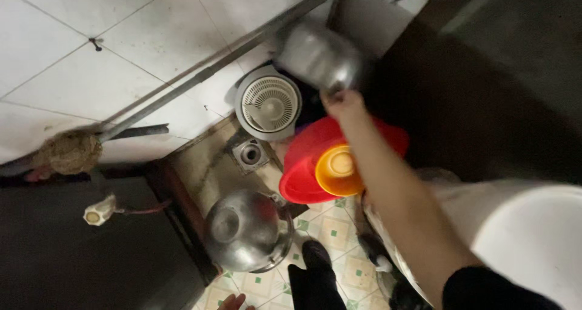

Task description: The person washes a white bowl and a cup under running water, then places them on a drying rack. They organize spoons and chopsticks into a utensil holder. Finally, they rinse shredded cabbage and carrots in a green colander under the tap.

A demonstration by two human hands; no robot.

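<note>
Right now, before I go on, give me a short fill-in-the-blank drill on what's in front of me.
1. The right hand holds a blurred ____ vessel by its edge.
2. The orange bowl sits inside a ____ basin.
3. The white slotted basket lies next to the floor ____.
4. A steel pot stands on the ____.

Missing words: metal; red; drain; floor

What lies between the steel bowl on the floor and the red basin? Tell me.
In the head view, only bare floor separates the steel bowl from the red basin; the drain sits further back.
</note>
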